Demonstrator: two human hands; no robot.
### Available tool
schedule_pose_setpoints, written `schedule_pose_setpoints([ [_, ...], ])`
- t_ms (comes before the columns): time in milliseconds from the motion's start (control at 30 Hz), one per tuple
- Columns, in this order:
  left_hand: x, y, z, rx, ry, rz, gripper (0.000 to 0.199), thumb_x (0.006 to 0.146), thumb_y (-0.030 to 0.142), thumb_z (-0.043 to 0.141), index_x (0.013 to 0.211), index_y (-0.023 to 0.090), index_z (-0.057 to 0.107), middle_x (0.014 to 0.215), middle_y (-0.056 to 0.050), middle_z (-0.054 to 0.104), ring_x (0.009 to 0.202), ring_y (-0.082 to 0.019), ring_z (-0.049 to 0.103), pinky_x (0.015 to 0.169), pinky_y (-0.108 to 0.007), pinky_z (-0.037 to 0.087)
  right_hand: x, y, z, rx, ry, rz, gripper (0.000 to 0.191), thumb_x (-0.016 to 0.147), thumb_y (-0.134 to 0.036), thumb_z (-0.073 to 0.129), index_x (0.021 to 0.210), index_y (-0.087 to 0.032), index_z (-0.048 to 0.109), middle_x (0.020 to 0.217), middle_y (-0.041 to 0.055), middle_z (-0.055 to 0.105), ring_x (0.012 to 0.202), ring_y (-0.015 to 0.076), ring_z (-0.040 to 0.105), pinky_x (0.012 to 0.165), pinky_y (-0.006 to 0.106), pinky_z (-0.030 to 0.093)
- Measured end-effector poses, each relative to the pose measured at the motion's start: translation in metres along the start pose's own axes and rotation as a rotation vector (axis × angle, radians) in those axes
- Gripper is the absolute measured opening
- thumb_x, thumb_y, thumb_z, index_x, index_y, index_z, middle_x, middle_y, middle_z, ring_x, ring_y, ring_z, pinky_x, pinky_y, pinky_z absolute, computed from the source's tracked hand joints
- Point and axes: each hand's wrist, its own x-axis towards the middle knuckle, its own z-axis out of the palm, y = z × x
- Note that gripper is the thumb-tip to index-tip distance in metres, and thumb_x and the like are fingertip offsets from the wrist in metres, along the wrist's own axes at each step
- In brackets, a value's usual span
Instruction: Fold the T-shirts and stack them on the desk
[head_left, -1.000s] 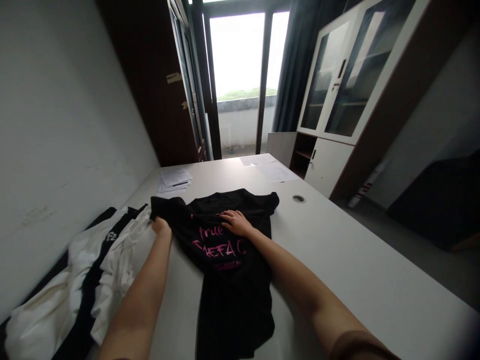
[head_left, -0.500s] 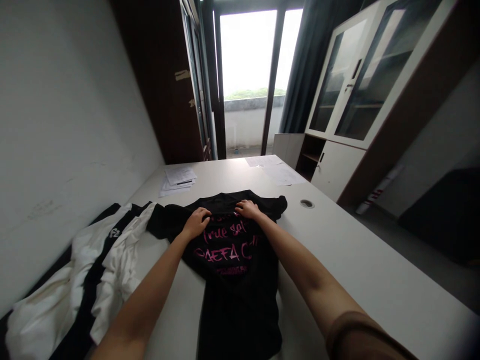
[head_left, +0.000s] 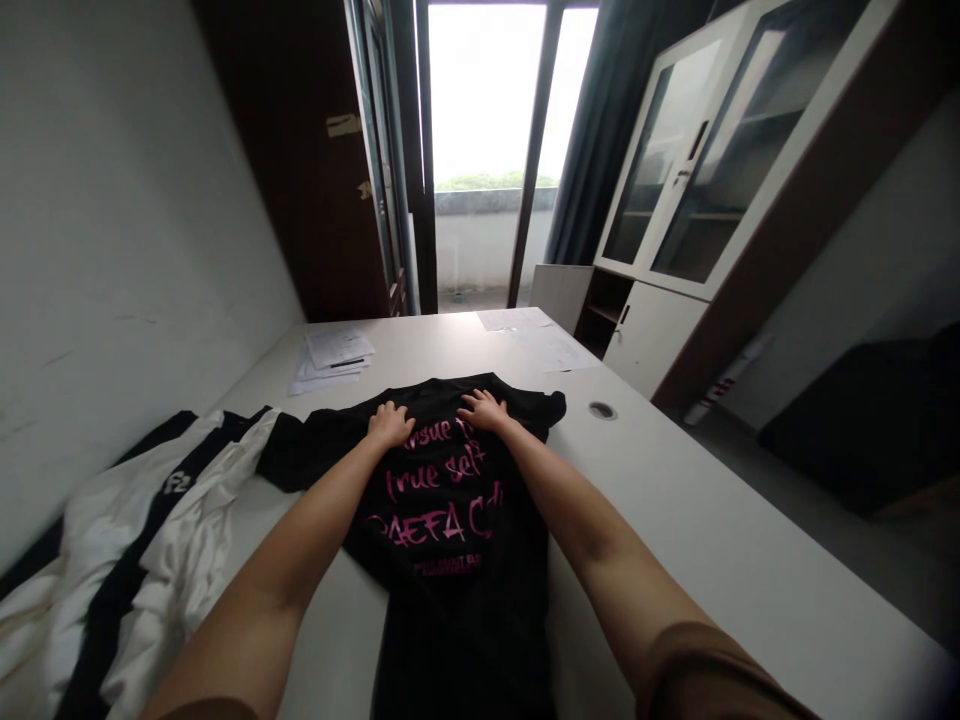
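Both the left hand and right hand lie spread, flat on the upper half of the shirt. Right of it, bare surface runs to the edge, around one hole; left, clothes crowd it. Beyond the shirt: papers, then a window.

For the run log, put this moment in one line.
left hand: on black shirt | right hand: on shirt | shirt: pink lettering up, on white table | paper stack: beyond shirt
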Motion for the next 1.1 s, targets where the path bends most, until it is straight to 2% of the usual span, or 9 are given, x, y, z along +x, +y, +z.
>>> schedule_pose_setpoints([
  [200,0.016,0.007,0.023,0.003,-0.014,0.017,0.080,0.098,0.069,0.025,0.161,0.019,0.032,0.167,-0.019,0.024,0.154,-0.037,0.021,0.121,-0.056,0.021,0.005,-0.007,0.011,-0.040,0.085,-0.005,0.077,0.098,-0.070,0.042,0.162,-0.029,0.030,0.171,0.0125,0.012,0.157,0.0365,0.003,0.117,0.071,0.002],
  [300,0.032,0.006,0.025,-0.035,-0.068,-0.029,0.085,0.097,0.073,0.019,0.162,0.020,0.030,0.170,-0.017,0.019,0.157,-0.037,0.014,0.122,-0.059,0.015,-0.008,-0.014,0.013,-0.007,0.120,-0.072,0.071,0.100,-0.068,0.040,0.158,-0.027,0.038,0.169,0.0132,0.020,0.157,0.0335,0.009,0.120,0.067,0.003],
  [433,0.047,0.015,0.025,-0.033,-0.042,-0.124,0.088,0.095,0.073,0.026,0.162,0.017,0.032,0.169,-0.019,0.019,0.156,-0.039,0.013,0.123,-0.061,0.011,-0.051,-0.031,0.014,0.008,0.184,-0.258,0.066,0.099,-0.060,0.051,0.155,-0.027,0.043,0.167,0.0139,0.027,0.155,0.0324,0.019,0.122,0.063,0.008],
  [533,0.041,0.035,0.029,-0.052,0.046,-0.205,0.080,0.096,0.065,0.035,0.158,0.015,0.038,0.167,-0.020,0.025,0.156,-0.040,0.016,0.123,-0.062,0.012,-0.098,-0.040,0.020,-0.019,0.247,-0.429,0.062,0.097,-0.052,0.058,0.153,-0.029,0.046,0.165,0.0118,0.032,0.153,0.0311,0.024,0.123,0.060,0.012],
  [600,0.027,0.052,0.033,-0.081,0.167,-0.191,0.069,0.098,0.056,0.037,0.154,0.015,0.045,0.165,-0.020,0.030,0.155,-0.039,0.018,0.123,-0.062,0.012,-0.129,-0.039,0.026,-0.041,0.222,-0.510,0.058,0.096,-0.050,0.060,0.150,-0.029,0.050,0.163,0.0113,0.036,0.150,0.0310,0.030,0.122,0.057,0.018],
  [700,-0.008,0.080,0.039,-0.134,0.317,-0.040,0.056,0.100,0.044,0.040,0.146,0.015,0.053,0.161,-0.018,0.039,0.153,-0.035,0.025,0.124,-0.059,0.011,-0.169,-0.026,0.031,-0.067,0.183,-0.546,0.054,0.096,-0.047,0.061,0.145,-0.028,0.054,0.159,0.0120,0.040,0.147,0.0315,0.035,0.120,0.055,0.024],
  [833,-0.071,0.102,0.041,-0.223,0.327,0.254,0.045,0.098,0.038,0.050,0.138,0.019,0.060,0.154,-0.015,0.048,0.147,-0.032,0.037,0.125,-0.057,0.017,-0.205,-0.005,0.019,-0.104,0.179,-0.456,0.046,0.090,-0.034,0.064,0.135,-0.024,0.059,0.151,0.0126,0.049,0.140,0.0313,0.043,0.114,0.053,0.033],
  [967,-0.139,0.091,0.034,-0.292,0.293,0.541,0.043,0.097,0.033,0.056,0.138,0.023,0.059,0.151,-0.011,0.051,0.143,-0.029,0.041,0.124,-0.054,0.024,-0.231,0.012,-0.008,-0.172,0.073,-0.387,0.031,0.080,-0.027,0.068,0.111,-0.022,0.065,0.136,0.0114,0.057,0.126,0.0316,0.052,0.099,0.044,0.044],
  [1100,-0.202,0.064,0.008,-0.374,0.202,0.678,0.040,0.095,0.025,0.058,0.135,0.025,0.060,0.144,-0.008,0.057,0.135,-0.027,0.049,0.119,-0.050,0.035,-0.254,0.031,-0.028,-0.201,-0.022,-0.385,0.023,0.073,-0.024,0.070,0.096,-0.022,0.066,0.125,0.0099,0.057,0.111,0.0282,0.057,0.087,0.037,0.046],
])
